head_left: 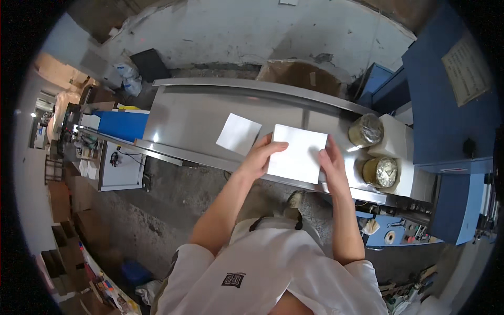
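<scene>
A: Status of the white sheet (297, 153)?

B: It lies flat at the near edge of the steel table (189, 118), pinned by the left hand (258, 156) and right hand (331, 163), fingers spread flat on it, not clenched.

A: Handling note?

B: Even pressure at both edges is advised; the steel looks slick.

A: Surroundings?

B: A smaller white sheet (239, 133) is beside it; two foil-topped cans (366, 130) at right. Concrete floor, cluttered workshop.
</scene>
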### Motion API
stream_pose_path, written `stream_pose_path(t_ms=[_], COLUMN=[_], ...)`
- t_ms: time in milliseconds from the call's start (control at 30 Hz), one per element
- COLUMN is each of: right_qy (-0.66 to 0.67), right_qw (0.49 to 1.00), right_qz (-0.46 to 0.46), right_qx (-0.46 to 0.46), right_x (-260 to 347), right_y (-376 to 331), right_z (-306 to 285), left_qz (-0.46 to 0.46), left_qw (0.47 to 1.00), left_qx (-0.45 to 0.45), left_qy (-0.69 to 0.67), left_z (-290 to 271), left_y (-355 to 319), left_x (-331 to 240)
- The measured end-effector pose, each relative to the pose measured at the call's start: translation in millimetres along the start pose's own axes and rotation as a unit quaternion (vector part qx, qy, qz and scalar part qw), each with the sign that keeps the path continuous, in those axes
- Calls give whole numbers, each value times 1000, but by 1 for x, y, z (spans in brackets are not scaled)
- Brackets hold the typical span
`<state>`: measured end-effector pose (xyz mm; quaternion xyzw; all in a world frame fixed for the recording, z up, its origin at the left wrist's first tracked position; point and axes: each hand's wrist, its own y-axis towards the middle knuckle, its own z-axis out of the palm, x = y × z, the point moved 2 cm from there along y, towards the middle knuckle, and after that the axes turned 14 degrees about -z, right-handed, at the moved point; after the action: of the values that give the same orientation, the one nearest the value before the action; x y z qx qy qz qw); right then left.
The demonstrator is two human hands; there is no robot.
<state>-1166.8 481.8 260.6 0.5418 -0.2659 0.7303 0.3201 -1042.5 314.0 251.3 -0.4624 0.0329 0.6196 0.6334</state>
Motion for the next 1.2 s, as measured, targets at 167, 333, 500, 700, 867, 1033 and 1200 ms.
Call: stream_pose_path(t_ms=[167, 333, 500, 700, 867, 1033, 1200], right_qy=[71, 131, 82, -9, 11, 20, 20], right_qw=[989, 984, 993, 998, 998, 995, 997], right_qz=[124, 106, 64, 43, 63, 99, 80], right_qx=[48, 50, 47, 34, 0, -23, -10], right_x=[-28, -97, -118, -119, -114, -115, -106], right_y=[15, 51, 59, 59, 55, 57, 55], right_z=[77, 134, 171, 180, 181, 172, 146], left_qz=[-2, 22, 31, -29, -69, -42, -11], left_qw=[994, 974, 908, 895, 936, 950, 911], left_qx=[-40, -91, -201, -234, -165, -154, -123], left_qy=[106, 208, 366, 379, 302, 270, 394], left_z=[-59, -142, -188, -193, -203, -179, -145], left_y=[-13, 2, 0, -3, 3, -8, -11], left_x=[-41, -81, -93, -97, -100, -101, -100])
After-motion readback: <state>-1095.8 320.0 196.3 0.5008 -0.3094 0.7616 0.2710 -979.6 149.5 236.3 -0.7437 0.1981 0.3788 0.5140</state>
